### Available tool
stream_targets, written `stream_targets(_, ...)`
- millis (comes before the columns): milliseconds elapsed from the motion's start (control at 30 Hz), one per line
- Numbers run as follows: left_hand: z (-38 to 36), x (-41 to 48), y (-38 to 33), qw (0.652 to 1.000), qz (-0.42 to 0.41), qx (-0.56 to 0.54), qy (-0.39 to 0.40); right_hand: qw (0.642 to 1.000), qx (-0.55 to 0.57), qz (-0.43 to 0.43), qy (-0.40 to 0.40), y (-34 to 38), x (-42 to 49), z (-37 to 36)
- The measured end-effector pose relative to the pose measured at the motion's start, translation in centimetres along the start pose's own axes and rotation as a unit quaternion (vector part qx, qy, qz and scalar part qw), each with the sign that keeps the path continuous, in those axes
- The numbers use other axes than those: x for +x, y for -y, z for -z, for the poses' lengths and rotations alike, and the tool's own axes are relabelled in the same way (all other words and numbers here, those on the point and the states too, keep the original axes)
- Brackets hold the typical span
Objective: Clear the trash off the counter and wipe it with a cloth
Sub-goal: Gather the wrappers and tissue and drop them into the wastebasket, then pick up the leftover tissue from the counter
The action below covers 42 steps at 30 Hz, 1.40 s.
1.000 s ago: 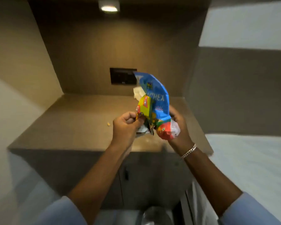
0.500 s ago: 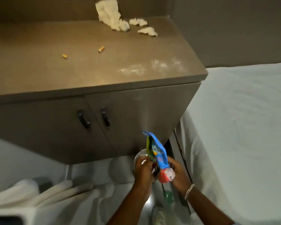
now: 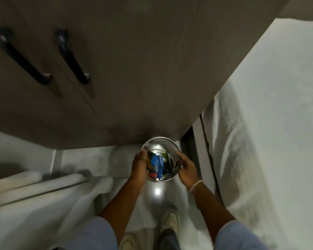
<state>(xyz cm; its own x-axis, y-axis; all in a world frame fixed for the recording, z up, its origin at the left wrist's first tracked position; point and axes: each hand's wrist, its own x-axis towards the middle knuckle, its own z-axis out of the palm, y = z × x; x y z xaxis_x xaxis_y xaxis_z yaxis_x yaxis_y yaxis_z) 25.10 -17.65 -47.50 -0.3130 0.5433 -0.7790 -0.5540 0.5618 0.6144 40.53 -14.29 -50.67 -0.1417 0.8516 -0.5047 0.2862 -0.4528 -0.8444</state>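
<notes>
A small shiny metal trash bin [image 3: 172, 151] stands on the floor at the foot of the cabinet. Inside it lie crumpled snack wrappers [image 3: 156, 162], mostly blue with yellow and red bits. My left hand [image 3: 139, 165] reaches into the bin's left side with its fingers curled against the wrappers. At the bin's right rim, my right hand [image 3: 187, 168] is spread open and apart from the wrappers. The counter top and any cloth are out of view.
Brown cabinet doors [image 3: 116, 69] with two dark bar handles [image 3: 72, 56] fill the top of the view. A white-sheeted bed [image 3: 269, 123] rises close on the right. White fabric [image 3: 34, 204] lies at the left. My shoes [image 3: 170, 221] stand just behind the bin.
I have bent down from the counter to the floor bin. The wrappers went from held in both hands in the air to inside the bin, and my right hand has let go.
</notes>
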Motion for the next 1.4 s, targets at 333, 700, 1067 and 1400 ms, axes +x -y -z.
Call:
stream_targets(333,-2.4,-24.8,-20.9,0.972,-0.221,0.041,0.068,0.974,-0.043,0.215,0.059,31.3,-14.5,1.9)
stream_targets(700,-9.0,-23.6,-44.4,0.799,-0.552,0.231,-0.067,0.914,-0.104,0.389,-0.046,56.1,-3.8,3.5)
stream_targets(1067,-14.4,-8.6,-61.0,0.614,-0.431,0.628,-0.207,0.827,-0.429,0.357,0.061,64.1,17.5,2.2)
stream_targets(1400,-17.2,-10.2,-62.1,0.711,-0.316,0.622,-0.085,0.78,-0.469,0.414,0.035,64.5,19.3,1.1)
